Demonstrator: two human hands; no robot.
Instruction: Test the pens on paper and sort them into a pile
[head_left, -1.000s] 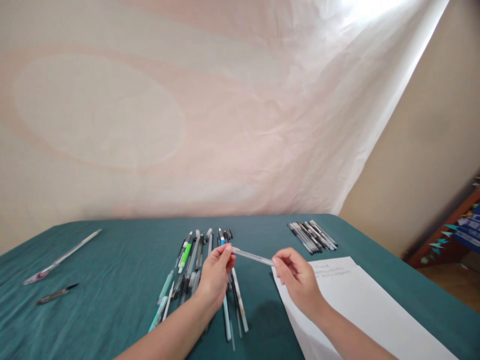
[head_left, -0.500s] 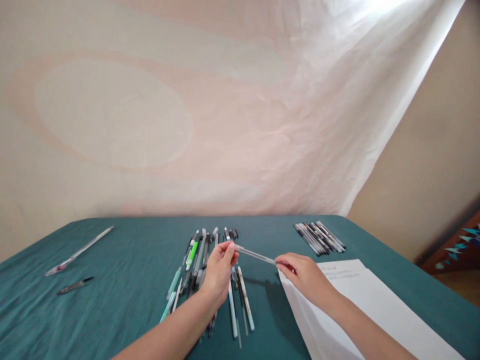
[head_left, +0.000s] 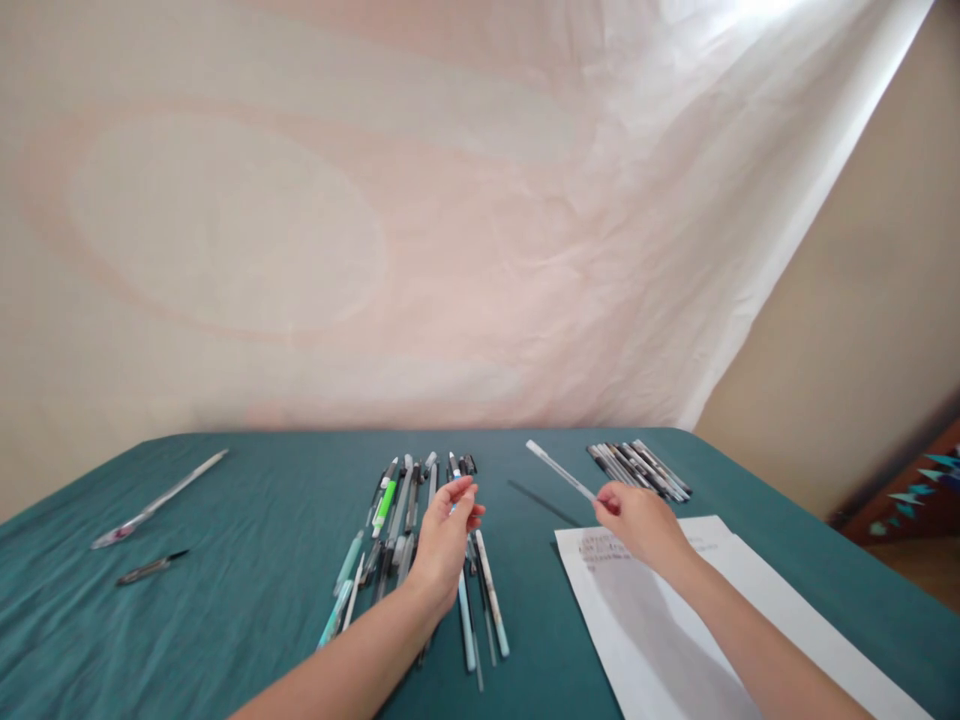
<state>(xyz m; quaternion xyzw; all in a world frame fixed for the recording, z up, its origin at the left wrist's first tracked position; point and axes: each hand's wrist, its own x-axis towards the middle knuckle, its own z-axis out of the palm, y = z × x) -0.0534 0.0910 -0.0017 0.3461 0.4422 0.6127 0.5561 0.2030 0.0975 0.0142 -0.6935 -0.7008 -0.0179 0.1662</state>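
My right hand (head_left: 642, 522) pinches one end of a clear slim pen (head_left: 559, 470) and holds it above the teal table, its free end pointing up and left. Just beyond it lies a neat row of dark pens (head_left: 637, 471). My left hand (head_left: 444, 540) hovers over the middle pile of pens (head_left: 409, 530), its fingers loosely apart with nothing visible between them. Under my right forearm lies a white sheet of paper (head_left: 750, 620) with a few written lines at its top.
A long clear pen (head_left: 157, 498) and a short dark pen (head_left: 150, 568) lie apart at the table's left. The teal cloth (head_left: 247, 600) covers the table. A pale sheet hangs behind. A wooden shelf (head_left: 907, 480) shows at the far right.
My left hand has let go of the clear pen. My right hand has carried it up and to the right, toward the row of dark pens.
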